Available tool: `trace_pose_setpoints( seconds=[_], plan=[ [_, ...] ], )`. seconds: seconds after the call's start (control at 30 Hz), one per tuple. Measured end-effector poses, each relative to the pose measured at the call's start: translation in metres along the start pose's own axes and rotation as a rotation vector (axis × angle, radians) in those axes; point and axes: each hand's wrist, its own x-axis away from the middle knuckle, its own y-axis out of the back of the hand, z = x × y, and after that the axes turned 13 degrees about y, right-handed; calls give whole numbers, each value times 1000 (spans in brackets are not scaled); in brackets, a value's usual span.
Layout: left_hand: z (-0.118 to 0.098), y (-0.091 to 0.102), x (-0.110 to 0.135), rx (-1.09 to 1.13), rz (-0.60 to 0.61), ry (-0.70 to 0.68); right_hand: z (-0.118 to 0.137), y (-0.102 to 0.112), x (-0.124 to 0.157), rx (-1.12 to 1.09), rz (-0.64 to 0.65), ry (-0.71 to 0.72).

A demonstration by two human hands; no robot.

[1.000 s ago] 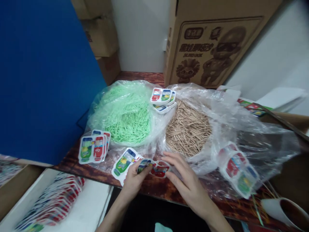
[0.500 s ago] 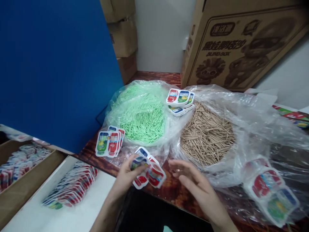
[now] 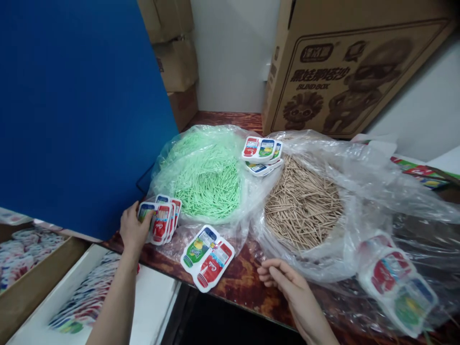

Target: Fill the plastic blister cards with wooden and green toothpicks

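My left hand (image 3: 134, 225) is closed on the left edge of a bottle-shaped pack (image 3: 161, 223) printed with a red cola bottle and a green one, on top of a small fanned stack. A similar two-bottle pack (image 3: 212, 262) lies flat near the table's front edge, between my hands. My right hand (image 3: 283, 280) hovers by that edge, below the brown sticks (image 3: 305, 206). Its fingers are curled together, and whatever they may hold is hidden. Green sticks (image 3: 212, 187) fill a clear plastic bag behind the packs.
More packs (image 3: 260, 151) are stacked between the two bags, and others (image 3: 398, 282) lie at the right. Rows of packs (image 3: 86, 297) fill a white tray at lower left, beside a cardboard box (image 3: 43, 282). A blue panel (image 3: 79, 110) and a large carton (image 3: 345, 76) stand behind.
My left hand has moved left from the middle pack to the left stack. The middle pack now lies uncovered. My right hand has lowered slightly, and its fingers have curled in.
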Motion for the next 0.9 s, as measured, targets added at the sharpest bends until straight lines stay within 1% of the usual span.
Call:
trace_pose_setpoints(
  seconds=[0.03,0.1,0.13,0.17,0.2,0.23,0.27,0.3,0.37,0.43,0.53,0.73,0.8,0.9],
  plan=[
    [-3,-1,7,6,-56,-23,-1,-1,0,5,-4,0],
    [-13,-1,28,54,-154,-57,-3,-2,-1,13,-2,-7],
    [-19,0,41,89,-178,-82,-5,-3,-2,16,0,-11],
    [-27,1,56,127,-158,-121,-7,-4,-3,18,4,-15],
    [-35,1,72,169,-72,-191,-9,-6,-4,19,9,-17],
    [-43,0,87,199,40,-252,-11,-8,-5,19,14,-16],
    [-50,-1,101,198,164,-290,-12,-9,-6,20,20,-13],
    [-56,-3,113,183,247,-304,-13,-11,-6,22,27,-11],
    [-64,-8,129,122,331,-291,-15,-14,-6,34,44,-7],
    [-68,-13,135,78,373,-258,-17,-14,-5,59,52,5],
    [-68,-17,131,89,413,-221,-23,-11,-1,94,51,15],
    [-65,-17,122,202,435,-315,-35,-2,3,110,58,21],
    [-63,-16,123,210,421,-333,-36,-2,3,113,64,23],
    [-61,-16,124,219,349,-346,-39,-3,2,133,67,34]
  ],
)
